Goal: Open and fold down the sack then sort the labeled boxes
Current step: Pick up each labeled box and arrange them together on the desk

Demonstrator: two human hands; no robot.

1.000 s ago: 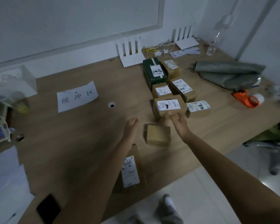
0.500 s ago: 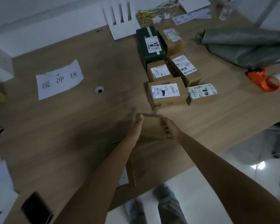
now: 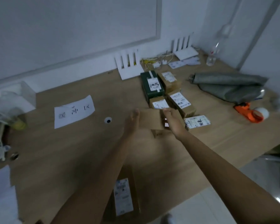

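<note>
I see my left hand (image 3: pixel 133 120) and right hand (image 3: pixel 173 122) pressing straight fingers against opposite sides of a plain cardboard box (image 3: pixel 150 118), lifted above the tabletop (image 3: pixel 71 151), seemingly over a blurred labeled box. The grey sack (image 3: pixel 230 85) lies folded at far right, well apart.

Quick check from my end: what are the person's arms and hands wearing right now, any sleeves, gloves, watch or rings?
Both forearms are bare as far as the frame shows; no sleeve shows. The left hand and the right hand have no gloves. No watch, band or ring shows at either wrist, though the picture is dim and a little blurred, so small jewellery could be missed.
</note>
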